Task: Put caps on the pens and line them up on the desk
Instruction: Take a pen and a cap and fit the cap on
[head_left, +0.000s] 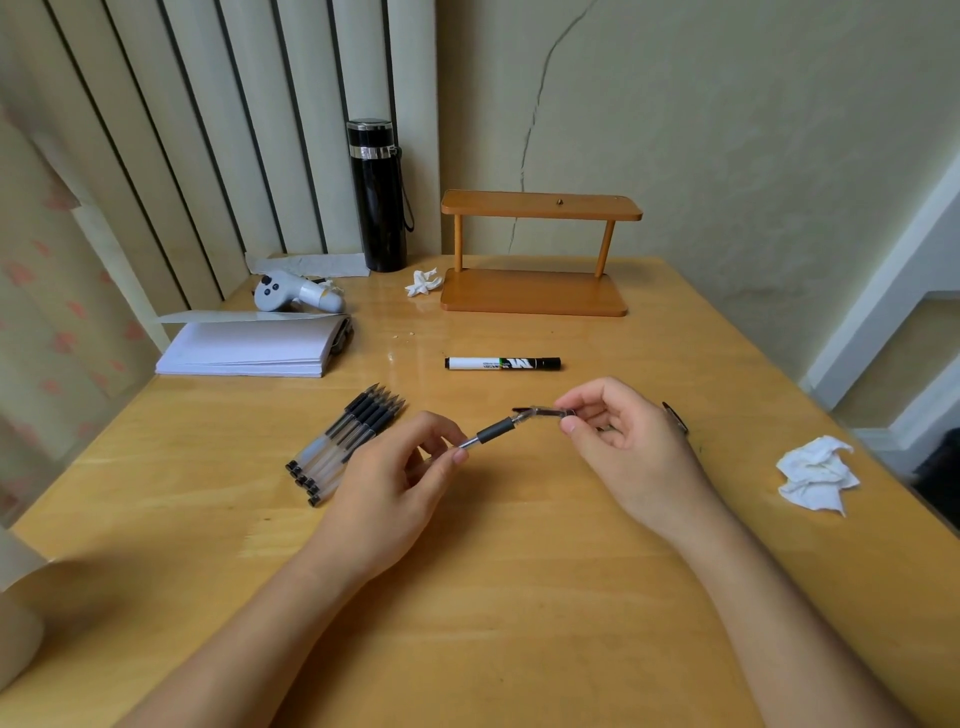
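Observation:
My left hand (395, 478) pinches the clear barrel of a gel pen (493, 431) with a black grip, held just above the desk (519, 597). My right hand (623, 441) holds a clear cap (545, 413) at the pen's tip; the cap sits at an angle to the barrel. Several uncapped gel pens (345, 441) lie side by side to the left, partly hidden by my left hand. A capped white and black marker (503, 363) lies crosswise farther back. A dark pen clip or cap (675, 417) shows behind my right hand.
A wooden two-tier shelf (535, 291) and a black flask (379, 197) stand at the back. A white paper stack (249, 348) and a grey controller (296, 293) lie back left. Crumpled tissues lie at back centre (423, 283) and near the right edge (815, 475).

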